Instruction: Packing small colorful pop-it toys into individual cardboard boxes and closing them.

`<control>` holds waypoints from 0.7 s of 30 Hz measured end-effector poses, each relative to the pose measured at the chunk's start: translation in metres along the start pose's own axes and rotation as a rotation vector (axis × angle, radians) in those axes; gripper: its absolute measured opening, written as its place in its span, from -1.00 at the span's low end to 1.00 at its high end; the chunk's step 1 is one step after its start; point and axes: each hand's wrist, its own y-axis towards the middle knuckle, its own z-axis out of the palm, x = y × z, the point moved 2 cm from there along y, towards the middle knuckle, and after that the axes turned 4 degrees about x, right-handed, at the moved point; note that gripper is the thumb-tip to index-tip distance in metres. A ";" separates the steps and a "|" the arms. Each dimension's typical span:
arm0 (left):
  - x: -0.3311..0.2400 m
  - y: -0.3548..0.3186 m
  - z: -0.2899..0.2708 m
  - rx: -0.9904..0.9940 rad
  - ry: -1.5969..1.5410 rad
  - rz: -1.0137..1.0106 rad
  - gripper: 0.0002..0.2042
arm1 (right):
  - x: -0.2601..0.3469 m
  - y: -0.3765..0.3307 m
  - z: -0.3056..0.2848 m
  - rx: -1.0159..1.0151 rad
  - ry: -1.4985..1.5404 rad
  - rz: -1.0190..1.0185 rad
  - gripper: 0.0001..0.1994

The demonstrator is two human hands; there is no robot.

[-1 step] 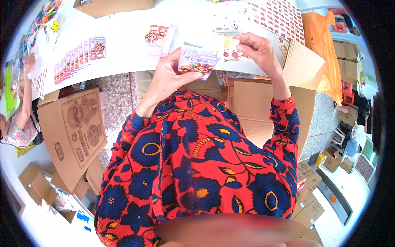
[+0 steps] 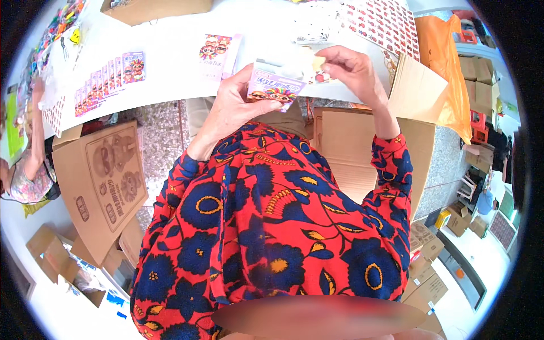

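Observation:
My left hand point(image 2: 229, 107) is closed around a small purple printed box point(image 2: 275, 90) with cartoon figures, held tilted just off the table's near edge. Its thumb lies across the front face, and the top end seems open. To the right, my right hand point(image 2: 354, 71) pinches a small pale-yellow piece point(image 2: 318, 61) between thumb and fingertips; its exact kind is unclear. Beneath those fingertips, partly hidden, lies something pale with red printed spots. A flat purple printed carton point(image 2: 215, 59) lies on the table beyond my left hand.
A fanned row of purple boxes point(image 2: 134, 67) lies at the left of the white table point(image 2: 170, 39). Sheets of red stickers point(image 2: 379, 25) lie far right, beside an orange bag point(image 2: 445, 68). Open cardboard cartons point(image 2: 105, 181) stand below the table's edge. Another person's arm point(image 2: 37, 124) reaches in at left.
The purple box has shifted slightly right and tilted in my left hand. The fingers of my right hand have turned a little with the pale-yellow piece, which now shows less of its face.

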 end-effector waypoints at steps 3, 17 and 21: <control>-0.005 0.003 0.008 0.127 -0.071 -0.029 -0.55 | 0.021 0.000 0.017 0.051 -0.140 -0.070 -0.76; -0.002 0.000 0.017 -0.053 0.127 -0.216 -0.70 | 0.021 -0.003 0.019 0.152 -0.334 -0.187 -0.63; 0.008 0.004 0.007 -0.025 0.062 0.006 -0.73 | 0.032 -0.014 0.012 0.139 -0.327 -0.158 -0.67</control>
